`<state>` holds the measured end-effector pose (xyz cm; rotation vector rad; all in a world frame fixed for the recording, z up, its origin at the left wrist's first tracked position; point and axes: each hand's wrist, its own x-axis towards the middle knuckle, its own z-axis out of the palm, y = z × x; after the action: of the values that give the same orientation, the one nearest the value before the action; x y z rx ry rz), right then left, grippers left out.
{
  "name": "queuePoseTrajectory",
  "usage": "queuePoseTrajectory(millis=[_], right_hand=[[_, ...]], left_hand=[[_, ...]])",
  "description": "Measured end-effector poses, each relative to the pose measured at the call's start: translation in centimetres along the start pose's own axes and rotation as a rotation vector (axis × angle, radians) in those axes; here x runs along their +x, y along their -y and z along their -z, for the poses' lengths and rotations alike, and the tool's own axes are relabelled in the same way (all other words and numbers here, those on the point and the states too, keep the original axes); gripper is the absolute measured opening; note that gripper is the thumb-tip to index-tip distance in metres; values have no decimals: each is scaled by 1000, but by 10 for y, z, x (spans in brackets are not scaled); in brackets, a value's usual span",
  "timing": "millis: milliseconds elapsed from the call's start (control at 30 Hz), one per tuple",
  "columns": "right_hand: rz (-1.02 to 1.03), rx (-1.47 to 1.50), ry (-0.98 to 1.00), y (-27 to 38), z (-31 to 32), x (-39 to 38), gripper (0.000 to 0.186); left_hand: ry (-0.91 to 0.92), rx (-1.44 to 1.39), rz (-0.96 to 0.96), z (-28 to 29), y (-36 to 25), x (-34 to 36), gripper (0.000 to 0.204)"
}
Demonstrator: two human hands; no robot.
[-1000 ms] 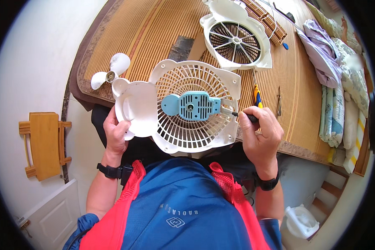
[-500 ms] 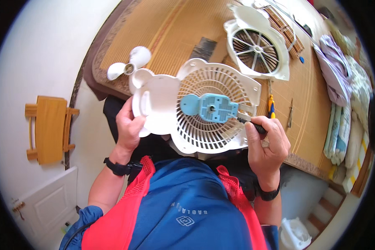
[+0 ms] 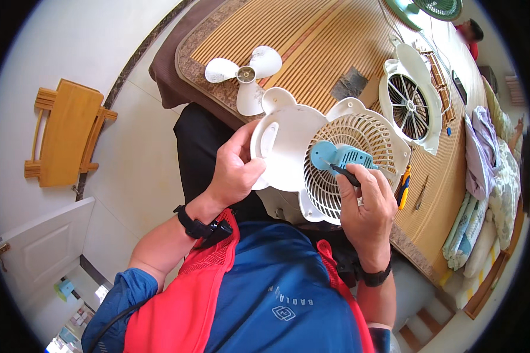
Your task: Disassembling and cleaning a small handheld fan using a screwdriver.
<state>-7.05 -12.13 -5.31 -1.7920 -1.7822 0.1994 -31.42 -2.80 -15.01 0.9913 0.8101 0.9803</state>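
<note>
My left hand grips the handle end of a white plastic fan housing, thumb on top, holding it over my lap at the table edge. A slatted round grille forms its other end. A light-blue motor cover sits in the middle of that grille. My right hand is closed round the black handle of a screwdriver. The shaft points left toward the blue cover; whether its tip sits in a screw, I cannot tell. My right fingers partly hide the cover and grille.
On the mat-covered table lie a white three-bladed fan blade, another white fan housing, a yellow-and-blue handled tool and a thin metal tool. Folded bedding is at right. A wooden stool stands left.
The view has shifted, so the hands and housing appear further right. The screwdriver has moved from the blue cover's right end toward its left part. Both hands keep their holds.
</note>
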Motion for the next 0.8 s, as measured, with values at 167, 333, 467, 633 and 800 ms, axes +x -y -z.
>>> queuePoseTrajectory(millis=[167,333,467,633,800], right_hand=[[-13,-80,15,6,-8,6,25],[-6,-123,43,6,-12,10,22],[41,-189,68,11,-10,17,19],[80,-364,172,20,-4,32,24],[153,-361,233,13,-1,41,23]], left_hand=[[13,-8,14,-1,-4,-2,72],[-5,-1,7,-3,-4,-4,71],[-4,-32,-7,-7,-2,-5,70],[-12,-22,-10,-13,-12,-4,67],[-24,-10,-21,-18,-17,-5,64]])
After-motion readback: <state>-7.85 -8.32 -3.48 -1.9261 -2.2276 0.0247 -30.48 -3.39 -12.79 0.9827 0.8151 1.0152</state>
